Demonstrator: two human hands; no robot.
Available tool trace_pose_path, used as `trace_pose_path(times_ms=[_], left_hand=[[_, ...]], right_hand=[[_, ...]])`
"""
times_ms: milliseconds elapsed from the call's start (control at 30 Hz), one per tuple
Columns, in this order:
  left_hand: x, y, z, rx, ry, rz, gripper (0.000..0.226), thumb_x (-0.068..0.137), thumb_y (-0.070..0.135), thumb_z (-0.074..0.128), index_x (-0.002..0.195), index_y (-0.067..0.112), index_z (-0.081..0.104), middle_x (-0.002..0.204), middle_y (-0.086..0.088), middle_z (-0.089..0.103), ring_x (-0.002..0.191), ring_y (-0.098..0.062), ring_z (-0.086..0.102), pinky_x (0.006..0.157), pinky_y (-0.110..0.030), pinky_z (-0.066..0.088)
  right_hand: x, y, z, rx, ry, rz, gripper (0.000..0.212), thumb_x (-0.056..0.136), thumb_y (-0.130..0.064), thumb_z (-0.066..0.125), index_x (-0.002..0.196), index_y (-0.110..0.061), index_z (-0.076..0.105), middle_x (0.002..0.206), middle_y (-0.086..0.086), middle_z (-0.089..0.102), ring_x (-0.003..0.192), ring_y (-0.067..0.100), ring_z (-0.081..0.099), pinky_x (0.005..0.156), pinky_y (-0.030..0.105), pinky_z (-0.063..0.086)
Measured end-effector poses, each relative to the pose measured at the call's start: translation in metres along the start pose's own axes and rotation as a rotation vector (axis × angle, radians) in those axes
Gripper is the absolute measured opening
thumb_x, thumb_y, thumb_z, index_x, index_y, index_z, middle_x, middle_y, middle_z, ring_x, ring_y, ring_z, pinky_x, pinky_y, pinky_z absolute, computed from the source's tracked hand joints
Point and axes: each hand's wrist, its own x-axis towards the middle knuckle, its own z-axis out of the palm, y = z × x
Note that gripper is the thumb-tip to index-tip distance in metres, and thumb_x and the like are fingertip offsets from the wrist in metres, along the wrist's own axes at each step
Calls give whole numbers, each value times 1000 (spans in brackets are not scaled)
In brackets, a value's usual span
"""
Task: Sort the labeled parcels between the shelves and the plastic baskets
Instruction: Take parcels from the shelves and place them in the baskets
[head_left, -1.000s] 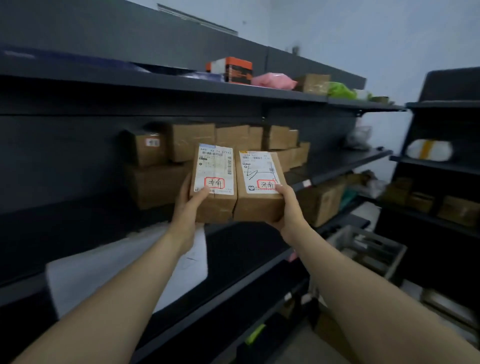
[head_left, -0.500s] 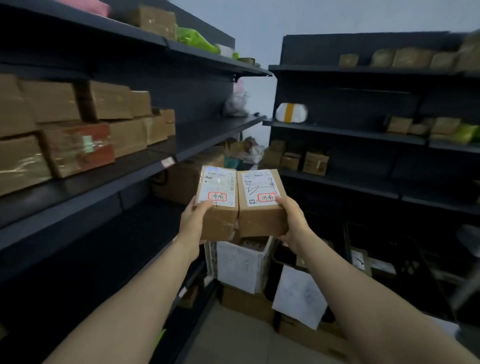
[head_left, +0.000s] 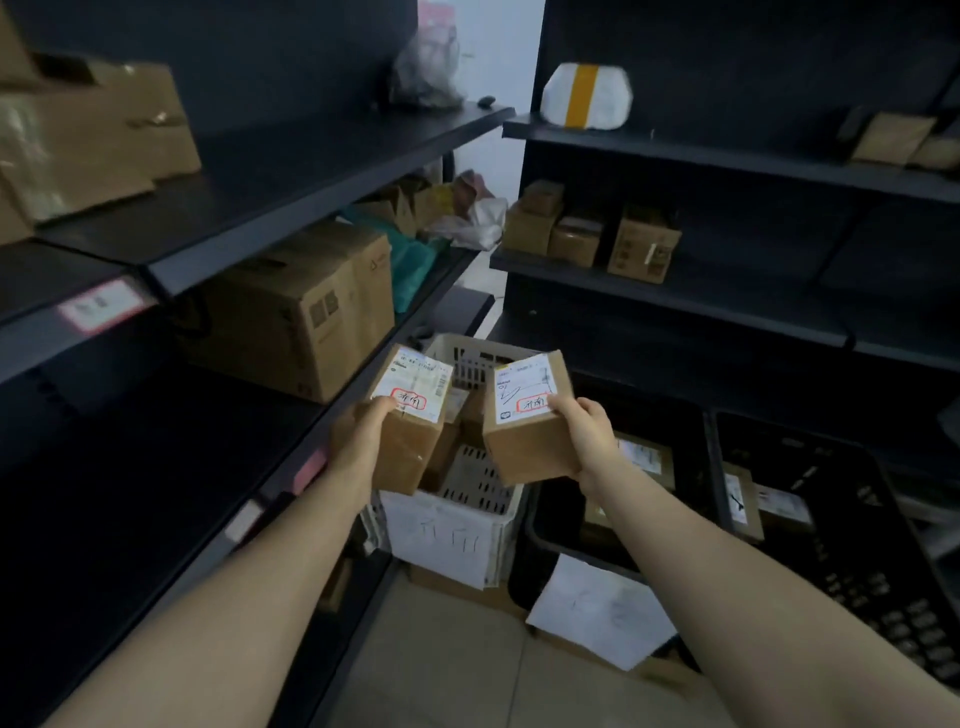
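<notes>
Now holding two small cardboard parcels, one per hand, both raised over the white plastic basket (head_left: 483, 483) on the floor at the foot of the left shelves (head_left: 311, 171). Left hand (head_left: 358, 441) wrapped round the lower left side of the left parcel (head_left: 415, 441), thumb at the red-ringed mark on its label. Right hand (head_left: 584, 439) clasping the right edge of the right parcel (head_left: 522, 441), thumb likewise on the label. Held just apart, labels up. Judged light and stiff: managed single-handed, no visible denting. Taped cardboard possibly slick; best gripped across the short sides, fingers under the base. Black basket (head_left: 540, 525) immediately right of the white one, parcels already inside.
</notes>
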Motion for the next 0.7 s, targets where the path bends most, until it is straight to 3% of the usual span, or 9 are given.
trace_pose_path(times_ms=[200, 267, 400, 467, 500, 600, 700], left_hand=[[125, -28, 47, 109, -32, -10, 25, 87, 29, 60, 108, 15, 66, 93, -8, 68, 82, -25, 65, 60, -28, 49], [162, -41, 62, 150, -40, -4, 28, 86, 28, 61, 110, 14, 66, 98, -8, 69, 87, -25, 65, 64, -28, 49], [219, -77, 93, 207, -62, -56, 22, 86, 28, 63, 104, 17, 65, 96, -5, 68, 83, -22, 63, 74, -32, 50], [247, -99, 105, 215, -69, -95, 29, 83, 31, 65, 107, 16, 65, 99, -8, 69, 85, -25, 64, 80, -38, 53], [259, -109, 111, 215, -65, -119, 28, 83, 30, 65, 108, 16, 65, 100, -9, 69, 86, -27, 64, 82, -40, 54], [288, -141, 126, 203, -17, -180, 24, 87, 23, 62, 110, 16, 64, 99, -9, 67, 85, -26, 62, 82, -38, 52], [296, -168, 135, 135, 29, -296, 30, 82, 34, 64, 109, 18, 64, 101, -10, 67, 87, -28, 63, 83, -43, 54]], right_hand=[[118, 38, 65, 65, 14, 221, 61, 89, -37, 64, 139, -17, 36, 112, 10, 57, 94, 27, 59, 84, 43, 53], [154, 59, 82, 78, 16, 270, 53, 88, -35, 65, 131, -17, 40, 108, 10, 58, 94, 28, 60, 89, 46, 52], [214, 100, 104, 71, 45, 407, 59, 84, -38, 67, 129, -16, 36, 110, 11, 56, 94, 29, 59, 84, 47, 53], [244, 123, 112, 32, 95, 477, 77, 71, -51, 68, 134, -19, 37, 117, 13, 54, 101, 34, 58, 89, 52, 52], [258, 130, 115, 5, 110, 495, 82, 68, -53, 67, 137, -21, 37, 121, 14, 53, 103, 35, 57, 92, 53, 51], [290, 146, 117, -68, 149, 476, 67, 86, -41, 64, 143, -21, 36, 127, 13, 54, 107, 33, 56, 95, 45, 49], [318, 156, 110, -181, 111, 417, 66, 89, -35, 65, 146, -19, 36, 131, 11, 55, 113, 31, 56, 92, 38, 48]])
